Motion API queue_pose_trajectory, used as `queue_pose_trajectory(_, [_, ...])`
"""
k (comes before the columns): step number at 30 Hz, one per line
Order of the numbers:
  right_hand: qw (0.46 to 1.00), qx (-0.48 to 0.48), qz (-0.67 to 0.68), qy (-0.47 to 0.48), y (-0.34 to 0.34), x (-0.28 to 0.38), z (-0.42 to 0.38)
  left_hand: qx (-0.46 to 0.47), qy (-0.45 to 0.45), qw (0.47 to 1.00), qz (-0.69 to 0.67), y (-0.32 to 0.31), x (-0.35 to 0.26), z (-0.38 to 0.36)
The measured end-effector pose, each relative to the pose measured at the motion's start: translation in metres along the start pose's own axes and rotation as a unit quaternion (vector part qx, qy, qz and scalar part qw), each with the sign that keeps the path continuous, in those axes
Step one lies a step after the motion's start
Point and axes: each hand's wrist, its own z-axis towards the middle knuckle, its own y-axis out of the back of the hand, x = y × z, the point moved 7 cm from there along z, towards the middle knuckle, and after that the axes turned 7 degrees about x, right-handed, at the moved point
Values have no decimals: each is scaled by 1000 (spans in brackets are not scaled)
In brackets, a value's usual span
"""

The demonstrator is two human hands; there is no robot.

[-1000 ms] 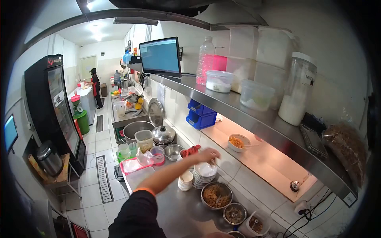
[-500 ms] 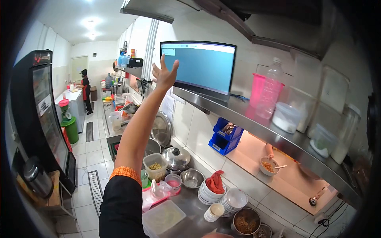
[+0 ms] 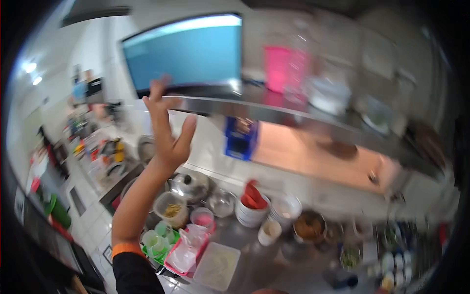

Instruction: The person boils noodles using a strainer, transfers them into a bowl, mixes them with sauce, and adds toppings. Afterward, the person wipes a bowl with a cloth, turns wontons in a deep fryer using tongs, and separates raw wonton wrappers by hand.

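My left hand is raised in front of the wall, fingers spread and nothing in them. It is nearest to the lower edge of a wide monitor, which stands on a steel shelf; contact cannot be made out. Below my forearm are a tub of yellowish food, a lidded steel pot and a pink tray with clear plastic bags. My right hand does not show. The view is blurred by motion.
White bowls hold a red cloth. A pan of brown food and a lidded flat container stand on the counter. Blue bins hang beside the wall opening. A pink container is on the shelf.
The view has swung right and down, bringing more of the counter in. My left hand is lower in the view, by the monitor's bottom edge. The bowl and another person's hand in the opening are gone.
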Motion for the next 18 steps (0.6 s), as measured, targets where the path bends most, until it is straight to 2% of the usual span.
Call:
queue_pose_trajectory(1, [997,47,50,-42,-8,-5,-12,149,0,988,-39,-15,-31,-11])
queue_pose_trajectory(2, [984,101,111,-99,-18,-14,-24,415,35,902,-118,-32,-61,-32])
queue_pose_trajectory(3, [963,142,165,-158,-23,-11,-37,540,-81,820,-170,-39,-116,-57])
queue_pose_trajectory(4, [912,194,212,-293,-20,-9,-56,574,-195,753,-256,-32,-158,-78])
queue_pose_trajectory(5, [882,237,250,-322,-22,-23,-80,609,-289,653,-346,-19,-196,-102])
queue_pose_trajectory(6, [845,280,293,-349,-25,-41,-118,619,-239,611,-431,-10,-224,-111])
queue_pose_trajectory(7, [797,290,330,-414,-22,-50,-162,653,-196,539,-494,1,-242,-122])
queue_pose_trajectory(8, [752,293,368,-462,-22,-62,-193,691,-335,412,-491,23,-255,-150])
queue_pose_trajectory(9, [743,336,298,-496,-21,-82,-242,646,-251,377,-615,26,-265,-150])
queue_pose_trajectory(10, [692,355,308,-548,-35,-115,-323,589,-158,333,-719,23,-271,-158])
queue_pose_trajectory(12, [601,375,307,-636,-60,-161,-465,522,-122,147,-831,23,-286,-216])
queue_pose_trajectory(13, [576,373,305,-661,-70,-170,-518,532,-24,178,-828,14,-304,-252])
queue_pose_trajectory(15, [541,356,312,-695,-86,-170,-591,517,183,226,-805,-24,-363,-277])
queue_pose_trajectory(16, [535,350,319,-700,-94,-169,-616,537,293,194,-767,-39,-409,-303])
queue_pose_trajectory(17, [531,341,328,-703,-101,-167,-639,566,245,223,-755,-52,-463,-315])
queue_pose_trajectory(18, [532,334,337,-702,-105,-170,-653,679,338,202,-620,-54,-512,-352])
